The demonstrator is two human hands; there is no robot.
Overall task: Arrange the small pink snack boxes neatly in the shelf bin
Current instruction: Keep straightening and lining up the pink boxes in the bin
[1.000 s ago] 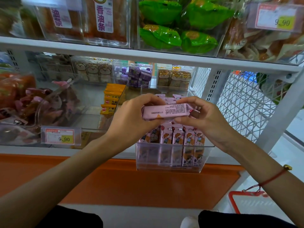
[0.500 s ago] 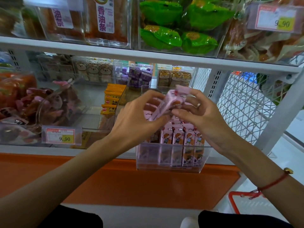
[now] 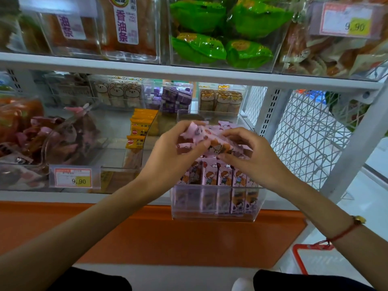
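White shelf – clear bin, price tag

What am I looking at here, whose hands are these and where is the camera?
There is no machine here. A person wears a camera on the head, so the one view looks forward and down at their own arms in front of a shop shelf. The left hand and the right hand together hold one pink snack box, tilted, above a clear shelf bin. Inside that bin a front row of pink boxes stands upright. To the left sits a price tag reading 9.90 and a bin of orange packets. The shelf above carries green packets.
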